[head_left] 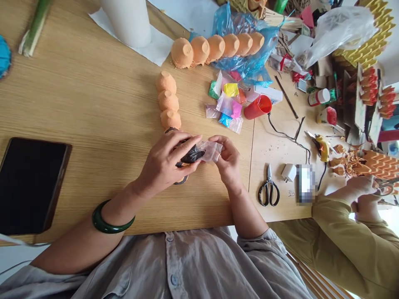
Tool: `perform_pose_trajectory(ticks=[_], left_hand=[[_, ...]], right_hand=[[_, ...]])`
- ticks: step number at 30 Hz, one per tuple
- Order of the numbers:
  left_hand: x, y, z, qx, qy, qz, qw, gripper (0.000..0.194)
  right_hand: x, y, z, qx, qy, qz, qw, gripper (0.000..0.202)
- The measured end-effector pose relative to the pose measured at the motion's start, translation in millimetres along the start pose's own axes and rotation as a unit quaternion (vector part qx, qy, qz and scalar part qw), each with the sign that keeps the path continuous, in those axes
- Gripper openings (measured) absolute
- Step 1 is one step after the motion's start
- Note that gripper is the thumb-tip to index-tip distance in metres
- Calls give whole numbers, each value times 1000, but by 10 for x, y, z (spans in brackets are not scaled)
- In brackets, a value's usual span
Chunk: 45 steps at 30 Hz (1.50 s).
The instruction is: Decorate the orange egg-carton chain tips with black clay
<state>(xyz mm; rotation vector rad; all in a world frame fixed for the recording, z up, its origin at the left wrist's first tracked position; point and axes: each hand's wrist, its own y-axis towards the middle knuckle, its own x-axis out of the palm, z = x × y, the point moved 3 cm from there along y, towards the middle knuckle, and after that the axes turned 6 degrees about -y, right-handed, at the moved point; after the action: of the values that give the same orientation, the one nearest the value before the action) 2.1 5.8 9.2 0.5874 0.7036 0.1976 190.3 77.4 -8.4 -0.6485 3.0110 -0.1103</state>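
My left hand [168, 160] is closed round a small clear plastic bag with black modelling clay [193, 153] inside. The bag's clear end [212, 151] is pinched between the thumb and fingers of my right hand [228, 160]. Beneath and behind my left hand runs a strip of egg carton cups [168, 99], orange, with black on the cups nearest me; my hand hides part of it. A second orange strip of egg carton cups [215, 49] lies farther back. Small bags of coloured clay [230, 104] are heaped beyond my right hand.
A tablet [33, 185] lies at left, a white paper roll [127, 23] at the back. Right of my hands are scissors [268, 189], a red cup [258, 107], a white charger [289, 172] and a yellow glue gun [322, 147]. A co-worker's hands [363, 191] hold scissors at far right.
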Motion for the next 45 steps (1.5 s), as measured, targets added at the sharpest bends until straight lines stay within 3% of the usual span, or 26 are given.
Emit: perform_pose_trajectory(ticks=[5,12,17,19,21,24,33,37,42,45], left_hand=[[-61,26,79,6,-13,24,1000,53],[-65,27,57,-18,-36,54,998,64],[-22,4,20,-66,-108,15,992,60],[2,-9,-4,-136,-207,0,969,64],[26,-25,-19,-221,-313,-3,924,66],[26,-35,-10,-292,-373,8,881,56],[-4,-39,-45,-263,-310,31,913,46],[9,-56,-31,-261,-307,25,915,48],[-24,-57,15,-217,-194,7,957,41],[-45,-58,16,-201,-161,21,966,38]], right_hand=[[-44,-17,-73,-116,-43,39,992,41],[-55,-35,-141,-115,-62,-50,990,23],[-71,-11,-165,-118,-81,-56,988,23],[-80,-5,-160,-136,-67,-47,987,19],[-87,-10,-150,-151,-56,-41,986,21],[-90,-32,-123,-142,-67,-38,987,22],[7,-75,-76,-65,-103,-94,988,39],[18,-79,-76,-79,-142,-71,984,30],[38,-86,-91,-106,-135,-70,983,22],[60,-87,-106,-140,-143,-46,979,23]])
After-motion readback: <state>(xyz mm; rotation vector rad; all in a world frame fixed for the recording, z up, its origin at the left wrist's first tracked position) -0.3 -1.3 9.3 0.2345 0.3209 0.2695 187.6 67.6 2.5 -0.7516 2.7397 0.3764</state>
